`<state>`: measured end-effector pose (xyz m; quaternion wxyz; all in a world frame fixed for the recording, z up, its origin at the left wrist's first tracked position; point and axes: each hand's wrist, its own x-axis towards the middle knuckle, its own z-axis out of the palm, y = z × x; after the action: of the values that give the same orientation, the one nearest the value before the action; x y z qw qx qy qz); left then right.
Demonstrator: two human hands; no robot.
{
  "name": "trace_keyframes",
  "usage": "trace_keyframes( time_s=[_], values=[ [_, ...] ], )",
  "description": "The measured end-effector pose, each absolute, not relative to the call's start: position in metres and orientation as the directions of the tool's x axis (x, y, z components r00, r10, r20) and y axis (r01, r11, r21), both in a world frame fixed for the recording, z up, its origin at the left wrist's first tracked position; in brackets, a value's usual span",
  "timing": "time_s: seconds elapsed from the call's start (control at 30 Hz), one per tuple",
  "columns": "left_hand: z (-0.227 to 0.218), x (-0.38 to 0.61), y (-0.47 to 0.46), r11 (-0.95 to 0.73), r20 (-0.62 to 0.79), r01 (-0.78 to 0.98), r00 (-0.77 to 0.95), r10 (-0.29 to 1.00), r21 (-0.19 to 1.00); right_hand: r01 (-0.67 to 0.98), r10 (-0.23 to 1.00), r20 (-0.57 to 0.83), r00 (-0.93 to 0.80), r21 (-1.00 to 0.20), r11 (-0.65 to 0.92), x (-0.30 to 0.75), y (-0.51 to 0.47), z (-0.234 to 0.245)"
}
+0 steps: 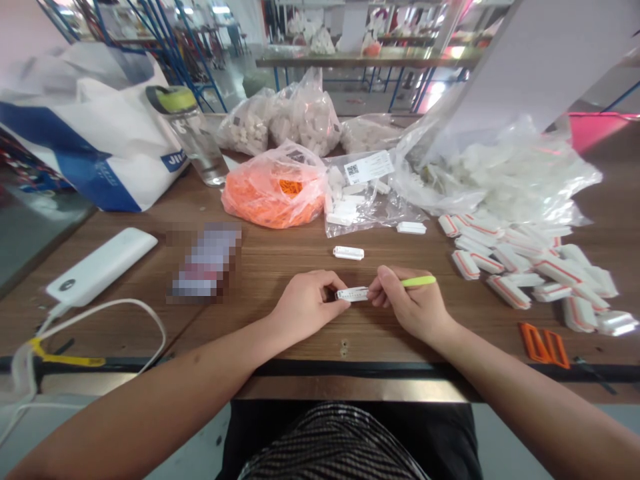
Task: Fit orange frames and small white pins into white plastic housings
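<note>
- Workshop floor behind, with blue metal frames [193, 57] and a far table [370, 61]; nearer, a brown wood-grain table [267, 257] carries the work; one person seated at its edge.
- Left hand [305, 303] narrow, thumb and fingertips pinching the left end of a small white piece [353, 295]; the piece sits low over the table, centred before the person, between both hands.
- Right hand [413, 303] closed in a pen-like grip on a slim yellow-green tool [419, 281]; fingers at the piece's right end; tool tip hidden, so contact cannot be told.
- Step in hand, as I judge it: close tool work on that right end; the next move calls for a steady left pinch and fine fingertip control on the right.
- Count, loose white: one piece in the hands; one similar piece [349, 253] lying just beyond; one white part [411, 228] near the labelled clear bag [369, 167].
- Count, right side: two orange frames [545, 345], side by side near the edge; a heap of orange-striped white cases [555, 263], roughly twenty or more, overlap spoils an exact tally.
- Count, elsewhere: one bag of orange parts [273, 190]; one bottle [197, 137]; one tote bag [95, 140]; one white power bank [103, 267].
</note>
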<state>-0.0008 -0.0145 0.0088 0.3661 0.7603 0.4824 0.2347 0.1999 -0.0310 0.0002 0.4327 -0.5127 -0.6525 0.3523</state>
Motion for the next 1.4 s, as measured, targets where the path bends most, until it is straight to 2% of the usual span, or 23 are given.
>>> trace_keyframes(
  time_s=[0.43, 0.7, 1.03, 1.2, 1.4],
  values=[
    [0.0102, -0.0005, -0.0147, -0.252, -0.005, 0.559, 0.417, 0.909, 0.79, 0.407, 0.954, 0.268, -0.134, -0.863, 0.299, 0.2003, -0.0336, 0.0026],
    [0.0102, 0.0002, -0.015, -0.249, -0.01, 0.57, 0.412, 0.911, 0.783, 0.299, 0.985, 0.17, -0.012, -0.94, 0.166, 0.2008, -0.0309, 0.0051],
    [0.0094, -0.0002, -0.014, -0.271, 0.011, 0.565, 0.42, 0.907, 0.78, 0.313, 0.984, 0.173, -0.035, -0.934, 0.175, 0.2007, -0.03, 0.0032],
    [0.0092, -0.0003, -0.0142, -0.267, 0.009, 0.566, 0.417, 0.909, 0.78, 0.356, 0.971, 0.22, -0.096, -0.903, 0.24, 0.2033, -0.0316, 0.0031],
    [0.0087, -0.0002, -0.0144, -0.264, 0.009, 0.561, 0.416, 0.909, 0.785, 0.454, 0.926, 0.307, -0.219, -0.808, 0.375, 0.2044, -0.0306, 0.0074]
  ],
)
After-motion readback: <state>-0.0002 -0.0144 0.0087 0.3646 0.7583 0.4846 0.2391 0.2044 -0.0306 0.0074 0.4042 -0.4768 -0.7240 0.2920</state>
